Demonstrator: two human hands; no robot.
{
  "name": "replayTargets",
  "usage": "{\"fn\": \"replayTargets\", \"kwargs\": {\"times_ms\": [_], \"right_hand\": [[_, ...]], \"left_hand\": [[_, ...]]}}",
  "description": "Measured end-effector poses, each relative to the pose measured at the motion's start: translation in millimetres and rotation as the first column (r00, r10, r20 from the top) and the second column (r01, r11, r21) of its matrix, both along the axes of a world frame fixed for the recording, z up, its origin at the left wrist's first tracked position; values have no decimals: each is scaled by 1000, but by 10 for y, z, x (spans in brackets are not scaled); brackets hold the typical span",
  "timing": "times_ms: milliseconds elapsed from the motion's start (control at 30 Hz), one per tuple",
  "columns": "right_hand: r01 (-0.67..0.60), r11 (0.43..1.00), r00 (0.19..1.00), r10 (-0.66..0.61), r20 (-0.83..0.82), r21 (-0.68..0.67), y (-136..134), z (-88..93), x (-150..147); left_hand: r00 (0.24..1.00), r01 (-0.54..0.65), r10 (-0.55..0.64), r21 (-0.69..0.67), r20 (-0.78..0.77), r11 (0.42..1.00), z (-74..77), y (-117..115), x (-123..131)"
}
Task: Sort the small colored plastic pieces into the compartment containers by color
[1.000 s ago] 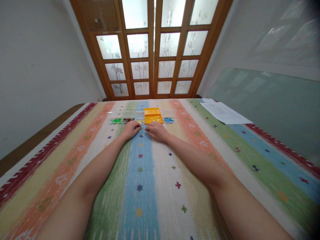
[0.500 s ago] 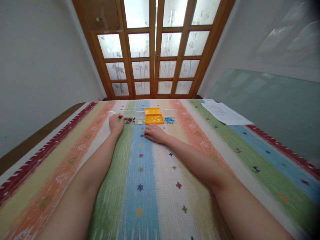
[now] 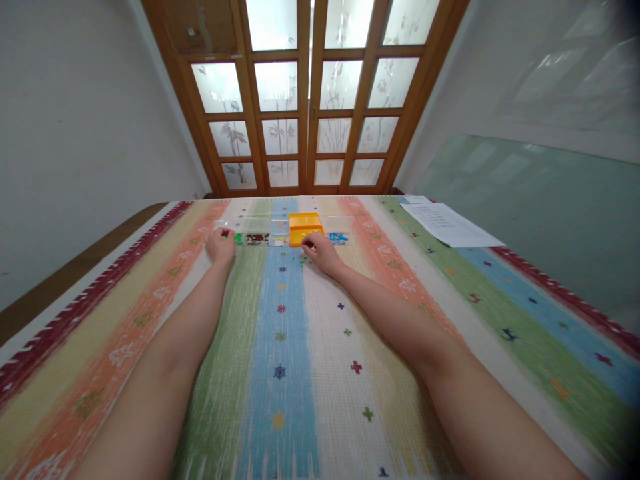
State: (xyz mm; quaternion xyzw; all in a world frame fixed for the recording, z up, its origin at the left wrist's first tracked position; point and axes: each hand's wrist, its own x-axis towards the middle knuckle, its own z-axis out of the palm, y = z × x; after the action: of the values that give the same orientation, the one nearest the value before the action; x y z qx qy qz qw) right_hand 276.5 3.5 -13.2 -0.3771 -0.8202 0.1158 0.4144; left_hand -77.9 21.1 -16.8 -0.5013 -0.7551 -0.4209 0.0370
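Note:
My left hand (image 3: 221, 245) is at the left end of a clear compartment box, its fingers pressed together beside some green pieces (image 3: 239, 238); whatever they hold is too small to name. To the right of those lie dark red-brown pieces (image 3: 257, 239) and a few yellow ones (image 3: 285, 241). An open orange case (image 3: 306, 220) stands in the middle, with small pale pieces in its front half. My right hand (image 3: 320, 252) is over the front right corner of that case, fingers pinched, their contents hidden. Blue pieces (image 3: 339, 237) lie just right of it. Small green bits (image 3: 303, 262) lie near my right fingertips.
A striped, patterned cloth (image 3: 330, 400) covers the table. Printed white sheets (image 3: 445, 223) lie at the back right. A greenish glass panel (image 3: 540, 220) leans along the right wall. Wooden doors with glass panes (image 3: 310, 120) stand behind the table.
My left hand has moved left, uncovering the green pieces. My right hand has moved right and up onto the orange case, and small green bits now show on the cloth below it.

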Motion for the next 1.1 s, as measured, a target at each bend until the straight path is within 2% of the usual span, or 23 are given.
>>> {"fn": "replayTargets", "kwargs": {"times_ms": [167, 300, 400, 500, 600, 700, 800, 867, 967, 1100], "right_hand": [[166, 986, 973, -168, -157, -23, 200, -66, 140], [259, 963, 942, -268, -200, -72, 350, -126, 237], [282, 955, 934, -295, -201, -91, 429, -166, 271], [272, 955, 932, -292, -215, -117, 461, -202, 264], [258, 956, 933, -285, -220, -143, 445, -214, 242], [248, 959, 939, -273, -209, -138, 408, -200, 233], [246, 964, 947, -262, -184, -104, 375, -180, 239], [235, 970, 958, -243, -151, -69, 355, -171, 237], [198, 980, 974, -199, -107, -25, 306, -152, 205], [132, 991, 990, -132, -40, -5, 196, -97, 130]], "left_hand": [[1000, -17, 16, -13, -7, 1000, 16, -20, 47], [998, -10, 8, -25, -62, 1000, 19, -37, 155], [988, 67, -67, -9, -138, 998, 54, -74, 297], [959, 195, -190, 5, -211, 981, 109, -137, 508], [882, 405, -401, -34, -246, 913, 149, -222, 763], [726, 615, -625, -137, -285, 777, 161, -322, 1007], [573, 719, -758, -254, -312, 647, 164, -420, 1193], [505, 744, -805, -315, -313, 589, 171, -473, 1276], [460, 751, -832, -364, -311, 551, 187, -519, 1337], [476, 746, -826, -359, -304, 562, 199, -527, 1340]]}}
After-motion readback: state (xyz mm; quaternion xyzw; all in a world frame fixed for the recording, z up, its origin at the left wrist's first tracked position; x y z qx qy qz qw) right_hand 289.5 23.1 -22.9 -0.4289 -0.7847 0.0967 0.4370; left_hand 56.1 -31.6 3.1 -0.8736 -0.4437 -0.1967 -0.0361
